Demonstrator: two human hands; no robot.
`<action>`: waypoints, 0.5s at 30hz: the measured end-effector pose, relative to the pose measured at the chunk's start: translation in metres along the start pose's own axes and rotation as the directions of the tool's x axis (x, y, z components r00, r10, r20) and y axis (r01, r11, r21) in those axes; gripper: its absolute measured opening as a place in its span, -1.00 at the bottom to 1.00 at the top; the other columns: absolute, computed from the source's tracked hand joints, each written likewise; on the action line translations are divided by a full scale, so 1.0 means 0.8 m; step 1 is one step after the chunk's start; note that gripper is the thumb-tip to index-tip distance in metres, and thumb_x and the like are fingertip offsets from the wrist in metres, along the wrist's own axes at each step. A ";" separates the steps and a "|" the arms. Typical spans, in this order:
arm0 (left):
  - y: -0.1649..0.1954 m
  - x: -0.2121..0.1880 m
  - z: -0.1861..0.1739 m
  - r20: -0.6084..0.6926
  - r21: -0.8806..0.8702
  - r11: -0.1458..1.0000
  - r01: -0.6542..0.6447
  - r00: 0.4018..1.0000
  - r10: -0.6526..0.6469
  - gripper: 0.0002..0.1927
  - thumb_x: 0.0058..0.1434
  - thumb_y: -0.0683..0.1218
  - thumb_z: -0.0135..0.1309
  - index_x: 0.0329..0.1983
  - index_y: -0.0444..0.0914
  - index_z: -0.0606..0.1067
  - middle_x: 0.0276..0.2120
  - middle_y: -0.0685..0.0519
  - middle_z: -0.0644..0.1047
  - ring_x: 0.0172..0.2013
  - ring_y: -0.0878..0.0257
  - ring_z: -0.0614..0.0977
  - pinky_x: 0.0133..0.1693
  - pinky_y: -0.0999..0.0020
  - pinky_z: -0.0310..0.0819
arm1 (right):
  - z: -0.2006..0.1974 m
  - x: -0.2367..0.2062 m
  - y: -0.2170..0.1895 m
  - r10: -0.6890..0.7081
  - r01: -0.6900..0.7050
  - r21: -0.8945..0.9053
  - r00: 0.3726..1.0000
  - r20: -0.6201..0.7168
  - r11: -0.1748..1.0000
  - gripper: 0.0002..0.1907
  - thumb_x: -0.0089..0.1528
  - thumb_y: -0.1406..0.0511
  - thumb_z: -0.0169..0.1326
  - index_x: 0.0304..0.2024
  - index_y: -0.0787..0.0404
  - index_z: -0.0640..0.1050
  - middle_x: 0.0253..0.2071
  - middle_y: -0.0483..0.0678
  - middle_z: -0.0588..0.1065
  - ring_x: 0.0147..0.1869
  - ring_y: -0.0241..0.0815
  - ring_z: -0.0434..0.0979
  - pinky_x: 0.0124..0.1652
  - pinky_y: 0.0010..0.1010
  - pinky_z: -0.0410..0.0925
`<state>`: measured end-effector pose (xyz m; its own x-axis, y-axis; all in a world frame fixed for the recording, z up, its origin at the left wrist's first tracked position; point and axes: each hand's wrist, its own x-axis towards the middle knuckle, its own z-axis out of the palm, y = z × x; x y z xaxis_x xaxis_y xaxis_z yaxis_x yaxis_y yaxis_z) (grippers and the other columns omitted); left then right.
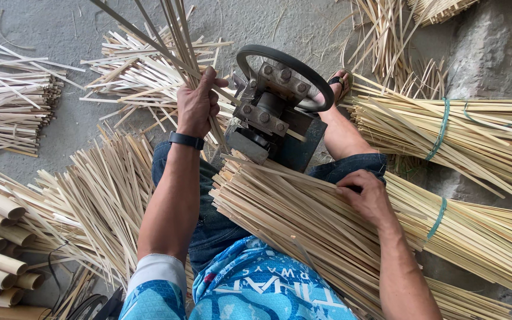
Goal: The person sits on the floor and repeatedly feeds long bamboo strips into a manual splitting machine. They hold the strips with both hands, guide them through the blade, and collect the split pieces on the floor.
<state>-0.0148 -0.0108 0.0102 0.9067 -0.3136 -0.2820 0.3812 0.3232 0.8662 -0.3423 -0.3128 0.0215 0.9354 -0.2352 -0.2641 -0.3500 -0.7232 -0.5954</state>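
A big pile of strips (291, 219) lies across the lap, long way running left to right, under the flat, loose right hand (368, 198). One machine (274, 115) sits just ahead between two hands. The left hand (198, 104), nearer it, is clenched on a few sticks (173, 35) pointing up and away.

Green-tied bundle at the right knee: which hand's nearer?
Right. The right hand rests on loose strips beside the green-tied bundle. The left hand grips strips across the metal machine, farther away.
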 end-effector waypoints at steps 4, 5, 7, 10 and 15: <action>0.008 0.002 -0.006 -0.017 0.013 1.000 -0.013 1.000 0.014 -0.67 0.32 0.10 0.17 -0.27 -0.28 0.54 -0.43 0.03 0.64 -0.64 0.48 0.38 -0.67 0.55 0.32 | -0.004 -0.016 0.015 0.225 -0.238 0.137 0.969 0.100 0.962 -0.82 0.22 0.23 0.22 -0.14 0.10 0.66 -0.17 -0.09 0.64 -0.11 -0.21 0.65 -0.08 -0.37 0.48; 0.012 0.003 -0.008 -0.020 0.047 0.999 -0.024 0.999 0.025 -0.67 0.32 0.11 0.16 -0.28 -0.26 0.54 -0.42 0.02 0.64 -0.63 0.46 0.41 -0.65 0.54 0.36 | -0.008 -0.021 0.018 0.199 -0.209 0.212 0.978 0.066 0.955 -0.84 0.21 0.24 0.23 -0.18 0.10 0.66 -0.20 -0.09 0.64 -0.14 -0.23 0.65 -0.12 -0.41 0.51; 0.021 0.004 -0.014 -0.018 0.088 0.995 -0.055 0.998 0.057 -0.64 0.33 0.14 0.15 -0.27 -0.25 0.53 -0.39 0.00 0.65 -0.56 0.43 0.48 -0.59 0.52 0.44 | -0.023 -0.033 0.021 0.150 -0.137 0.352 0.989 -0.010 0.926 -0.89 0.18 0.26 0.25 -0.25 0.11 0.66 -0.26 -0.09 0.65 -0.20 -0.27 0.66 -0.19 -0.50 0.56; 0.024 0.009 -0.015 -0.023 0.087 0.992 -0.093 0.995 0.095 -0.59 0.34 0.19 0.13 -0.25 -0.26 0.51 -0.38 0.02 0.63 -0.43 0.38 0.59 -0.46 0.44 0.59 | -0.041 -0.041 0.023 0.151 -0.094 0.238 0.960 -0.236 0.967 -0.90 0.25 0.32 0.24 -0.18 0.14 0.70 -0.23 -0.05 0.63 -0.25 -0.24 0.57 -0.36 -0.48 0.43; 0.015 0.031 0.002 -0.094 0.089 0.994 -0.065 0.993 0.074 -0.59 0.28 0.25 0.07 -0.22 -0.19 0.47 -0.46 0.08 0.58 -0.42 0.31 0.66 -0.39 0.35 0.71 | -0.038 -0.021 0.014 0.002 0.024 0.070 0.937 -0.349 0.997 -0.90 0.28 0.31 0.23 -0.16 0.13 0.69 -0.14 -0.05 0.61 -0.10 -0.24 0.63 -0.13 -0.45 0.55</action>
<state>0.0122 -0.0159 0.0140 0.9453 -0.2032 -0.2552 0.3037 0.2623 0.9159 -0.3605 -0.3371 0.0425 0.8938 -0.4481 0.0160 -0.3298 -0.6814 -0.6534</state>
